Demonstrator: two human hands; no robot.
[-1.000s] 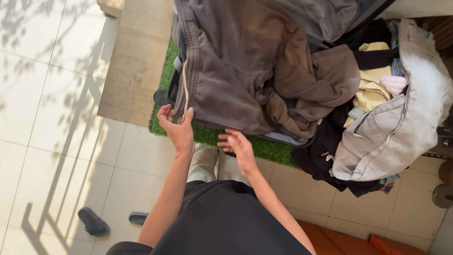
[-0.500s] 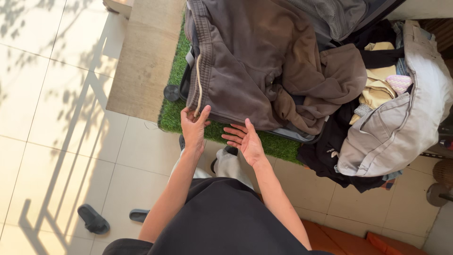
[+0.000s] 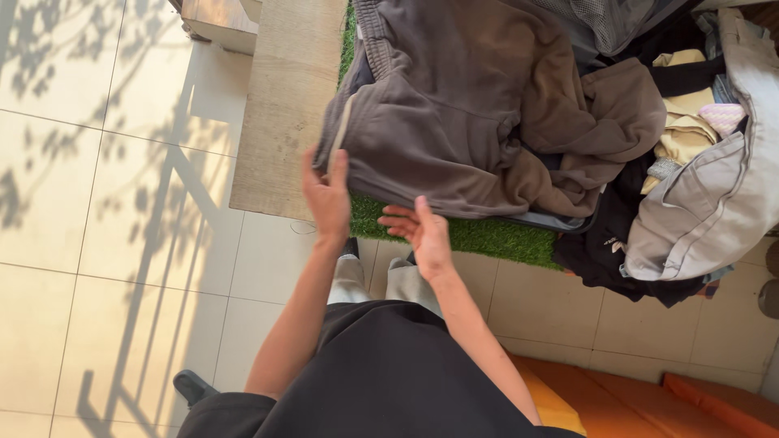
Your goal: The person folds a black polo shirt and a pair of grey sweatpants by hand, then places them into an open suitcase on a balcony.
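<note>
1. While the tiled floor (image 3: 105, 268) fills most of the view, the work sits on a strip of green artificial turf (image 3: 487, 235), taken here as the landmark; a pale wooden board (image 3: 284, 105) lies along the turf's left edge.
2. On the turf, a large brown-grey fleece garment (image 3: 454, 113) lies spread out, its near hem reaching almost to the turf's front edge. It looks laid out but not yet folded, with a brown sleeve or second piece (image 3: 600, 122) bunched on top toward its right side, so smoothing and folding appear still to be done.
3. Right of the turf, a light grey bag (image 3: 714, 203) leans over a heap of black, yellow and pink clothes (image 3: 682, 122), which crowds the garment's right side.
4. Below the turf's right end, orange cushions (image 3: 698, 389) show on the floor.
5. At the turf's front left corner, the left hand (image 3: 327, 195) pinches the garment's near corner between thumb and fingers.
6. Just in front of the turf, the right hand (image 3: 418, 231) hovers open, palm up and empty, at the hem.
7. Far from the turf, near the person's left side, a dark slipper (image 3: 193, 388) lies on the floor.
</note>
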